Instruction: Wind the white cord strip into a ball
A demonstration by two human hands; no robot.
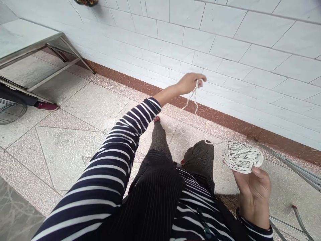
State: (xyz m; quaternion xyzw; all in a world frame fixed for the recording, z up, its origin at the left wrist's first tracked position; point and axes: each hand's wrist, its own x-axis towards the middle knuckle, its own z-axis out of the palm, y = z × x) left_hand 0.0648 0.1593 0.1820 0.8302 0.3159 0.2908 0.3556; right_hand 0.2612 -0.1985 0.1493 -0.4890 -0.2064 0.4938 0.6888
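Note:
A flat, oval ball of white cord (pixel 242 156) rests in my right hand (pixel 254 189), fingers beneath it and thumb over its near edge. From the ball, a loose strand of cord (pixel 196 107) runs leftward, sags, and rises to my left hand (pixel 192 83). That hand is stretched out in front of me at the end of a striped sleeve, its fingers closed on the strand. Another length of the same cord dangles below the fingers and trails down toward the floor.
A white tiled wall (pixel 180 33) with a red-brown skirting stands ahead. On the left is a metal-framed table (pixel 30 43), with another person's shoe (pixel 47 106) beneath it and a wire basket. Metal legs (pixel 299 219) and rails are at right.

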